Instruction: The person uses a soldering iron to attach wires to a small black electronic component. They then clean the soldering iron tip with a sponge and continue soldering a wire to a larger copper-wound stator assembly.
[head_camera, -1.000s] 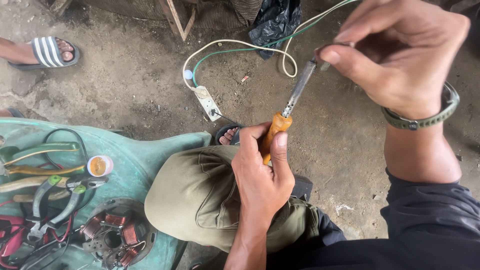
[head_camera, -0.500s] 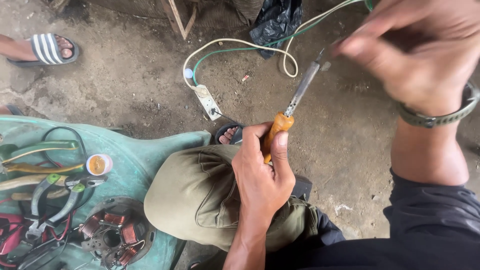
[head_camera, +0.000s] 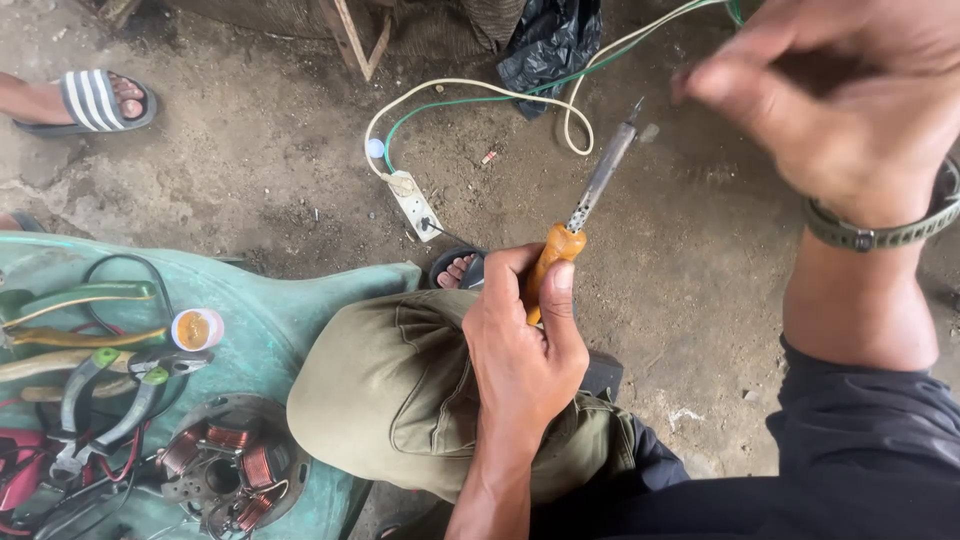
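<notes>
Here, in the head view, the left hand (head_camera: 520, 350) is clamped around the orange handle of a soldering iron (head_camera: 590, 205), thumb laid along the handle, the hand resting on the person's knee in olive trousers (head_camera: 390, 400). The iron's metal shaft slants up and to the right, its tip in the air above the dirt floor (head_camera: 250, 170). The right hand (head_camera: 850, 100) is raised near the top right, blurred, fingers (head_camera: 720, 80) drawn loosely together just beside the iron's tip; whether it pinches anything I cannot tell. A grey-green watch strap (head_camera: 880, 235) circles that wrist.

On the floor beyond the iron lie a white power strip (head_camera: 415, 205) and looping white and green cables (head_camera: 480, 95), with a black plastic bag (head_camera: 550, 40) near them. At lower left a teal plastic tray (head_camera: 290, 310) holds a stator with copper coils (head_camera: 225, 470), green-handled pliers (head_camera: 110, 400), a small round tin of yellowish paste (head_camera: 197, 328), and tangled wires. Another person's foot in a striped sandal (head_camera: 95, 100) shows at upper left.
</notes>
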